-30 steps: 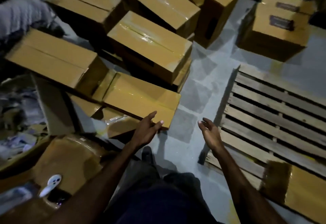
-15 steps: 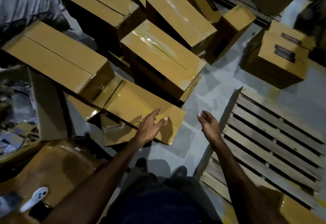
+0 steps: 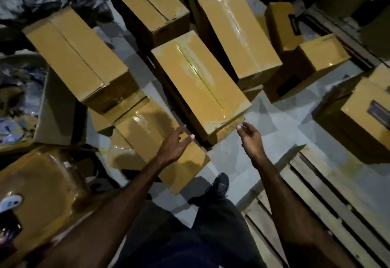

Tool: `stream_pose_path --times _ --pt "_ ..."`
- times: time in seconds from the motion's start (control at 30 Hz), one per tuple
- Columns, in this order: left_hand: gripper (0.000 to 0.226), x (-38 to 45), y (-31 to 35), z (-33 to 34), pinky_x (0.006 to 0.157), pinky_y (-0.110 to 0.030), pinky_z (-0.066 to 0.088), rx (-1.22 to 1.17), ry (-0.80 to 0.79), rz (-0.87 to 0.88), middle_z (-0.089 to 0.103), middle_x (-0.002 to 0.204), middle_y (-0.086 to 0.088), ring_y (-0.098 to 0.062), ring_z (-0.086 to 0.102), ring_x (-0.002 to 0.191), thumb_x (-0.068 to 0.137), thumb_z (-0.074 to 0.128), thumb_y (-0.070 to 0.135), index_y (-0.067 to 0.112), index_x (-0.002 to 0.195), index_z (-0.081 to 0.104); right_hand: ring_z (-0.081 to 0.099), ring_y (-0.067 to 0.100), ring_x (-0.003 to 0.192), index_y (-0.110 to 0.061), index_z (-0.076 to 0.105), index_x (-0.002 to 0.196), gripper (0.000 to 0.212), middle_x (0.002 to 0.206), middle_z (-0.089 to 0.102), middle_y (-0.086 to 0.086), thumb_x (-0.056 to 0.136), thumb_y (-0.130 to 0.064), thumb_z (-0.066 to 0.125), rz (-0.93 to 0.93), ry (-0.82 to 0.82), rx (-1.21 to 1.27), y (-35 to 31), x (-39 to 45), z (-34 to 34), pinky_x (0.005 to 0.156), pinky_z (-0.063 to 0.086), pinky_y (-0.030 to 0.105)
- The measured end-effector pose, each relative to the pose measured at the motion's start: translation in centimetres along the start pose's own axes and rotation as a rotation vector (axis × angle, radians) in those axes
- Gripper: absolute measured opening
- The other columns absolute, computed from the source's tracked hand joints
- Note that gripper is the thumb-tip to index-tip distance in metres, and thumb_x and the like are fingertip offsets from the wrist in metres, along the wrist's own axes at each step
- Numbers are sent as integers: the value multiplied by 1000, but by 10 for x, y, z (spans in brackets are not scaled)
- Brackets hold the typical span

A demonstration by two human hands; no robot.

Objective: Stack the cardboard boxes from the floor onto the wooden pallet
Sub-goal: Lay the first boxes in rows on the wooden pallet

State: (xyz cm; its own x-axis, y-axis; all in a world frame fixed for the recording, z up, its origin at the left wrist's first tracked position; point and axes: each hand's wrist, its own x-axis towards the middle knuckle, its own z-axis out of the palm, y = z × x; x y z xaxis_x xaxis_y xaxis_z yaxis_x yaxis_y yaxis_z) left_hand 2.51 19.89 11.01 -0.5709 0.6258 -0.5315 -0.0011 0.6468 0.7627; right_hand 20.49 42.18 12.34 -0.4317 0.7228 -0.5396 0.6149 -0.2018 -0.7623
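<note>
**palletnoob:** so which box gets picked here? Floor's covered in them.

**stackhand:** My bet is the long taped box [image 3: 200, 86] dead centre, running from about 11 o'clock down to 5 o'clock. Both hands are out in front of its near end. The left hand [image 3: 176, 144] hangs over a lower flat box [image 3: 160, 141] at 7 o'clock of the long one, fingers loose and spread, gripping nothing. The right hand [image 3: 251, 138] is just beside the long box's near right corner, fingers relaxed, also empty.

**palletnoob:** and the wooden pallet [image 3: 329, 200]?

**stackhand:** Down at 4 o'clock, right next to the person's right arm. The slats that show are bare, so I'd say the stacking has barely started.

**palletnoob:** tips for the grab?

**stackhand:** Cardboard looks stiff, and the seam is sealed with glossy tape, which is probably slick, so I'd stay off the top. One palm on each long side near the bottom edges, or fingers under the two short ends. Can't tell the weight from here, but a box that long will likely swing if held off-centre. It also seems to sit on another box, so lift straight up first.
</note>
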Motion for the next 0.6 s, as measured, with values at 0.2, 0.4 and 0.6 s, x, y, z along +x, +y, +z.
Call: stream_pose_path --times 0.2,0.4,0.6 --pt "72 43 38 47 116 -43 43 -11 81 -96 47 161 -9 -27 48 144 102 61 54 20 162 39 57 28 134 -11 54 150 59 146 61 9 101 -42 67 -26 -126 -145 -14 97 -45 117 45 47" --pt "93 95 32 70 110 -44 49 -25 99 -175 55 150 5 -20 57 131 86 57 85 25 156 47 60 25 131 -13 53 151 64 146 62 8 100 -49 67 -22 -152 -206 -24 160 -58 111 49 42" --pt "76 137 50 71 119 -42 39 -164 178 -272 37 167 -12 -31 39 151 104 60 50 12 164 32 65 25 123 -20 62 143 80 137 69 3 83 -73 61 -35 -202 -321 -18 226 -52 108 53 50"
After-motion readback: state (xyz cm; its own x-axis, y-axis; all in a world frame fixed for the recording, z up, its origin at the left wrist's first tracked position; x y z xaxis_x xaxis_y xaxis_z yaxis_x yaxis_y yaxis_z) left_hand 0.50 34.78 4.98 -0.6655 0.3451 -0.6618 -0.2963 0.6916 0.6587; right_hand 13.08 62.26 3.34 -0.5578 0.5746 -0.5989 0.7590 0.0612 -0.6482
